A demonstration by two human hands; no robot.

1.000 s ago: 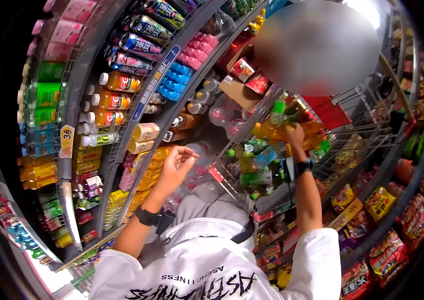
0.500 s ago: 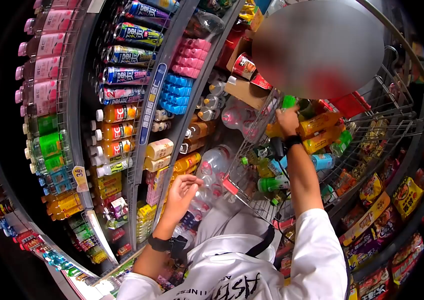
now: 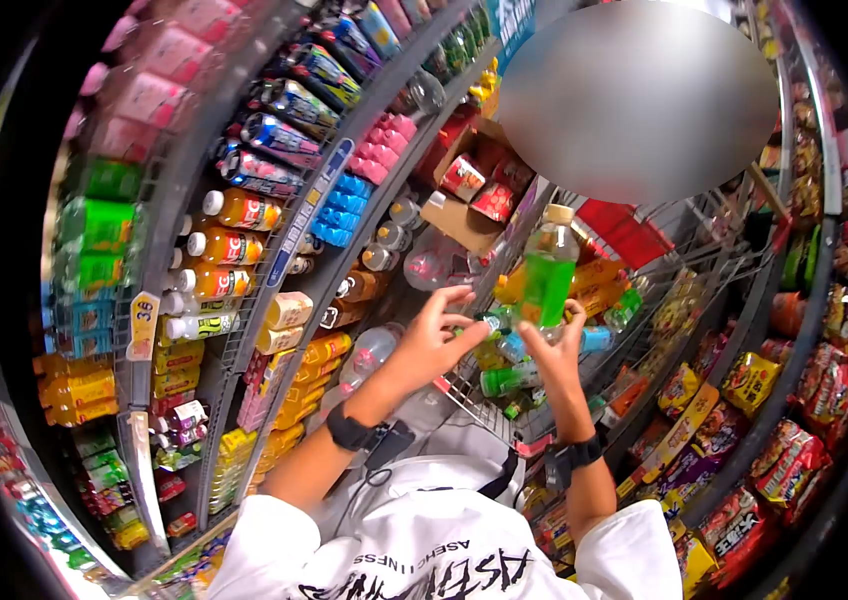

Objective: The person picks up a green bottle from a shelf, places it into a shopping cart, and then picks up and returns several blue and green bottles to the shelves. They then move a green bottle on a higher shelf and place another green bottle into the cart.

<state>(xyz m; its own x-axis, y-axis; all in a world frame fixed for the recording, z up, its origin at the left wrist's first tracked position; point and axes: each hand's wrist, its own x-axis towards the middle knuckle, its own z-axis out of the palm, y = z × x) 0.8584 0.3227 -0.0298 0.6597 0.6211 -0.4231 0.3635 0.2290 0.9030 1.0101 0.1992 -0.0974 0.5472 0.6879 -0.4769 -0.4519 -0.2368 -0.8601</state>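
My right hand (image 3: 556, 345) grips the lower part of a drink bottle (image 3: 547, 285) with a green label and a cream cap. The bottle stands nearly upright over a wire shopping cart (image 3: 484, 410). To its left, my left hand (image 3: 439, 335) is open, fingers spread toward the bottle and apart from it. Inside the cart lie several other drinks, among them orange bottles (image 3: 599, 287), a green-and-white bottle (image 3: 509, 380) and a light-blue pack (image 3: 597, 339).
Drink shelves line the left, with orange juice bottles (image 3: 227, 247) and cans (image 3: 279, 140). A cardboard box (image 3: 462, 220) of red noodle cups (image 3: 464, 177) stands by the cart. Packaged noodles (image 3: 787, 460) fill the right shelf. A blurred oval hides the area beyond the cart.
My right hand has come back from the cart, bringing up the green-labelled bottle. My left hand has moved up and right toward it. The whole view has tilted.
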